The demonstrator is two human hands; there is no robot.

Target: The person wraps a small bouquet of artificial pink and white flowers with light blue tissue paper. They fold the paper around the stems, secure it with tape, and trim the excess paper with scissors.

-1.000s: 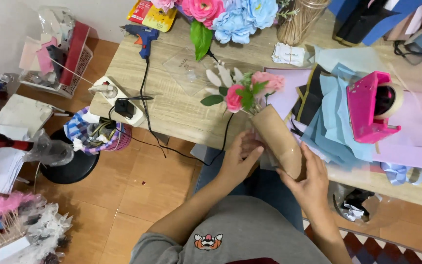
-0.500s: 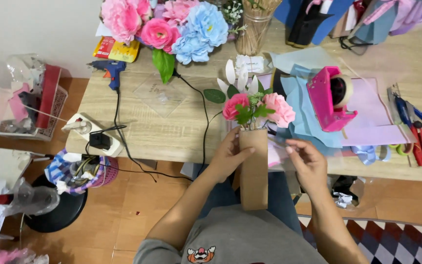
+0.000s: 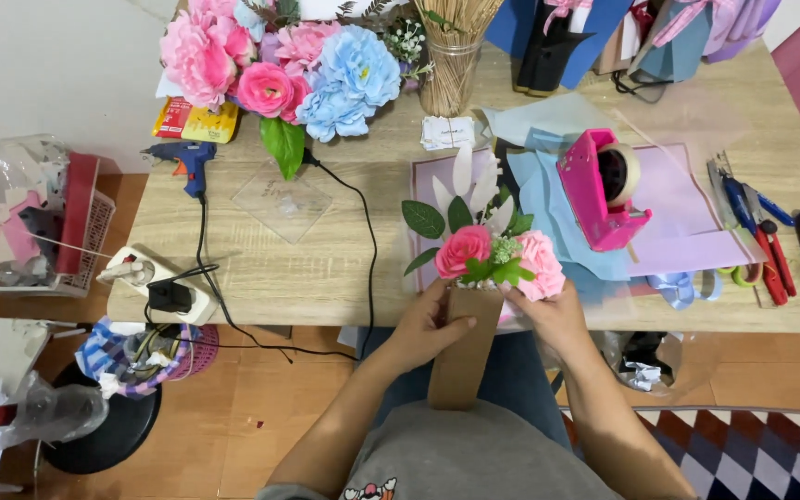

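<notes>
The brown kraft-paper cone (image 3: 461, 356) stands upright just in front of the near edge of the light wooden tabletop (image 3: 326, 268), above the person's lap. All positions below are given relative to this cone.

Grip state: the left hand (image 3: 428, 326) is closed around the cone's upper left side, thumb across the front face. The right hand (image 3: 553, 315) is cupped against the upper right side, just under the pink blooms; how tightly its fingers close cannot be told.

The cone holds a small bouquet of pink artificial flowers with green leaves and white petal-shaped sprigs (image 3: 485, 245), rising from its mouth.

To do this step well, as judged from the picture — keep the cone vertical, hold the paper seam shut with the left thumb, and steady the stems near the mouth so that the blooms stay centred.

Containers, near to far:
- Right of the cone, on sheets of blue and lilac wrapping paper (image 3: 678, 222): a pink tape dispenser (image 3: 599, 190) carrying one roll of tape.
- Far left: a white mesh basket (image 3: 94, 236) with red and pink items.
- Beyond the cone: a clear glass jar (image 3: 449, 69) filled with thin wooden sticks.
- Beyond and left: a cluster of large pink and blue artificial flowers (image 3: 280, 65) — its vessel is not visible.
</notes>
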